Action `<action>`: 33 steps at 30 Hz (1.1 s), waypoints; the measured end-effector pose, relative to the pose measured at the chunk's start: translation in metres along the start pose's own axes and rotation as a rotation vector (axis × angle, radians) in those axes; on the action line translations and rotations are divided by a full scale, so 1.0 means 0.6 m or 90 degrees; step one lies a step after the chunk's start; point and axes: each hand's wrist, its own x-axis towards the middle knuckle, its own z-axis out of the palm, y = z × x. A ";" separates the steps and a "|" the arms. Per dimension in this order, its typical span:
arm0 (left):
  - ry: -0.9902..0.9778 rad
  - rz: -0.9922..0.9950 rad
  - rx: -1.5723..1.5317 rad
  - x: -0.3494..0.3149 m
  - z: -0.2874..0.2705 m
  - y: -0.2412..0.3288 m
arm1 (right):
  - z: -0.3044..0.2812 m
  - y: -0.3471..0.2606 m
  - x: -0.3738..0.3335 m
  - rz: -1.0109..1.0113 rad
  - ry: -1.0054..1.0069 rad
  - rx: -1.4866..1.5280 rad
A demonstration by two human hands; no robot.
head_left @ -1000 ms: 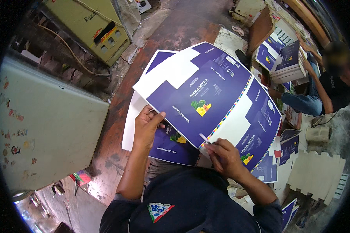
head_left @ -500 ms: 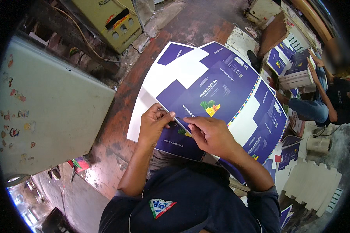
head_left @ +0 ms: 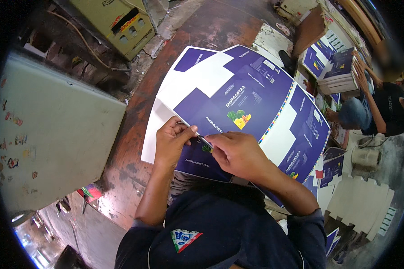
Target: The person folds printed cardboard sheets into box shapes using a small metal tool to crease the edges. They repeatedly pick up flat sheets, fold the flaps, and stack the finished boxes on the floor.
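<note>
A large printed cardboard sheet [head_left: 260, 103], purple and white with a vegetable picture, lies fanned over others of its kind in front of me. My left hand [head_left: 169, 140] pinches its raised near edge between thumb and curled fingers. Close beside that thumb, my right hand [head_left: 241, 153] is closed at the same edge, index finger and thumb together on it. The fingers' undersides are hidden, as is part of the lower sheet [head_left: 197, 163] beneath my hands.
A pale sticker-dotted cabinet [head_left: 54, 130] stands at left, a yellow-green metal box [head_left: 121, 27] at far left. The sheets rest on a worn reddish-brown surface [head_left: 141, 112]. At right, another person's hands hold a stack of purple printed pieces [head_left: 339, 74]; cut white board [head_left: 357, 206] lies nearer.
My right hand has drawn slightly left along the edge, its index finger now more bent and nearer my left thumb. At right, the other person's stack has shifted up.
</note>
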 end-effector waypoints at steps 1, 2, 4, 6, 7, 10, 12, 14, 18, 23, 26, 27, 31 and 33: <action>0.002 0.000 0.002 -0.001 -0.001 0.000 | 0.003 -0.002 -0.001 -0.002 -0.013 -0.022; 0.000 0.003 0.003 -0.001 0.000 0.000 | 0.003 -0.003 -0.002 0.001 -0.033 -0.041; -0.013 0.011 0.007 0.000 -0.002 -0.005 | 0.001 -0.008 -0.011 0.009 -0.071 -0.076; -0.008 0.007 -0.003 -0.001 0.003 0.000 | -0.014 -0.012 -0.036 0.023 -0.121 -0.119; -0.009 0.004 0.000 -0.002 0.005 0.003 | -0.021 -0.014 -0.054 0.032 -0.146 -0.140; -0.016 0.020 -0.013 -0.001 0.001 -0.001 | -0.051 -0.017 -0.135 0.072 -0.257 -0.183; -0.005 0.032 -0.027 -0.004 0.001 -0.002 | -0.087 -0.027 -0.166 0.156 -0.377 -0.187; 0.003 0.045 -0.037 -0.008 0.002 0.003 | -0.099 -0.022 -0.198 0.177 -0.349 -0.063; -0.016 0.042 -0.045 0.000 0.003 0.002 | -0.111 -0.023 -0.192 0.142 -0.157 0.080; -0.042 0.031 -0.062 0.006 -0.003 0.001 | 0.000 -0.014 -0.152 0.100 0.122 -0.138; -0.041 0.026 -0.033 -0.002 0.000 0.010 | 0.036 0.017 -0.153 0.051 0.192 -0.167; -0.049 0.028 -0.016 -0.005 -0.001 0.013 | 0.041 0.022 -0.155 0.034 0.205 -0.156; -0.094 0.022 0.014 -0.017 -0.002 0.024 | 0.042 0.030 -0.157 -0.003 0.236 -0.138; -0.102 0.002 0.023 -0.013 -0.009 0.022 | 0.038 0.029 -0.155 -0.003 0.234 -0.137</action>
